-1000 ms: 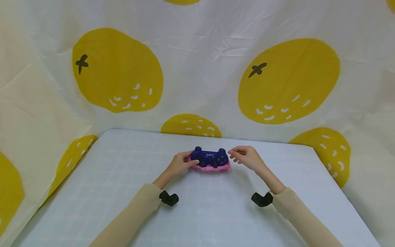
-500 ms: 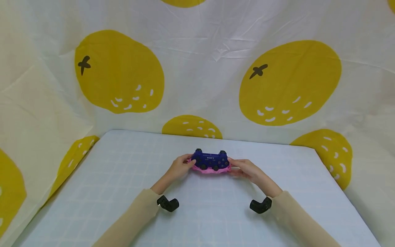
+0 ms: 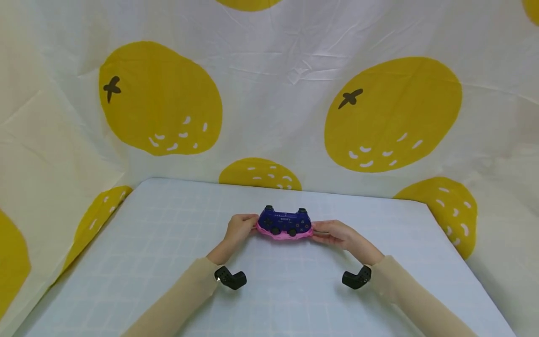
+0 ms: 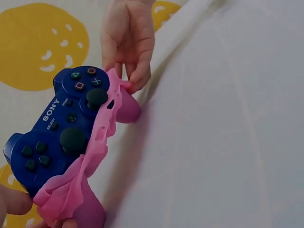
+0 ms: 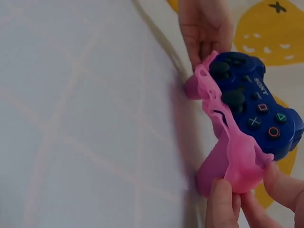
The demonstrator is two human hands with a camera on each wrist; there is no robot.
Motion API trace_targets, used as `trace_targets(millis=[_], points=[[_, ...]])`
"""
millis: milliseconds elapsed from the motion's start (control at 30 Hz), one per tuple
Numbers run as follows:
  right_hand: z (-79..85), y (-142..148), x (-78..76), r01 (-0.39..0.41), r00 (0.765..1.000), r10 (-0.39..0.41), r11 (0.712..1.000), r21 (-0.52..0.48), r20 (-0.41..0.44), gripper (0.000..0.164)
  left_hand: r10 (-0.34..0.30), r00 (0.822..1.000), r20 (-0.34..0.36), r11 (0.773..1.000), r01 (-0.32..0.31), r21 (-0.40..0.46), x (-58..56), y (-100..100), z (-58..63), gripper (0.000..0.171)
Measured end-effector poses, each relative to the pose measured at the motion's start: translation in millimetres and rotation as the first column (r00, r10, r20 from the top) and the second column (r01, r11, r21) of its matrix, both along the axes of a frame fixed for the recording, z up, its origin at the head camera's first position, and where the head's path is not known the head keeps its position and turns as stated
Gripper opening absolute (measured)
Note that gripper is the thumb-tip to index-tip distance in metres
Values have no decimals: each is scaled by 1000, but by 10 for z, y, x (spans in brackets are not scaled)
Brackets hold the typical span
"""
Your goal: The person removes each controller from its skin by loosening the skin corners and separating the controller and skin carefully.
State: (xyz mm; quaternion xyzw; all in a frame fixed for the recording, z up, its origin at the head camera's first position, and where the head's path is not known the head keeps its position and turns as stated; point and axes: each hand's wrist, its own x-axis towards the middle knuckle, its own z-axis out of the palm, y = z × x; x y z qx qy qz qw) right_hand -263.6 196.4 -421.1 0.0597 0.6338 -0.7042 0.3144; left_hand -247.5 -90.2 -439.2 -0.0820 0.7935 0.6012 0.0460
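Note:
A dark blue game controller (image 3: 284, 221) with black thumbsticks is held just above the table in the head view. Pink silicone cover (image 4: 98, 137) wraps its grips and front edge, while the button face stays bare. The left hand (image 3: 239, 230) pinches the cover at the left grip, where the material bunches in folds in the left wrist view. At the other end, the right hand (image 3: 343, 236) pinches the cover's edge by the right grip (image 5: 213, 164), thumb above and fingers below. The controller's underside is hidden.
A pale table (image 3: 168, 285) with a faint grid lies beneath both arms. Behind it hangs a white cloth printed with yellow fruit (image 3: 393, 114). Black wrist cameras (image 3: 230, 278) sit at both sleeve cuffs.
The right hand came in from beside the controller and took hold of the cover's right end. The left thumb moved off the controller's face to the cover's edge.

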Motion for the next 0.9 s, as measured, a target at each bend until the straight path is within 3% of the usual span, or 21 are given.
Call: trace_targets(millis=[133,233,333,467,700,900], points=[[23,6,-39,13,1000,-13,999,-31,22,47,-39,995,87,995,31,92,-65,-6,68,37],[31,9,-40,9,999,-8,999,-35,54,46,-85,980,180,983,54,173,-74,-52,115,38],[27,-10,-11,-9,998,10,1000,-6,54,46,-177,957,228,977,142,158,-31,-136,138,36],[25,-71,34,3,1000,-4,997,78,7,46,-262,940,220,964,243,110,25,-227,142,37],[42,-141,52,56,997,-45,982,181,-65,43,-173,968,180,978,147,150,9,-223,84,36],[76,-156,57,35,995,-6,956,291,-97,40,-131,970,204,980,96,177,-43,-206,115,34]])
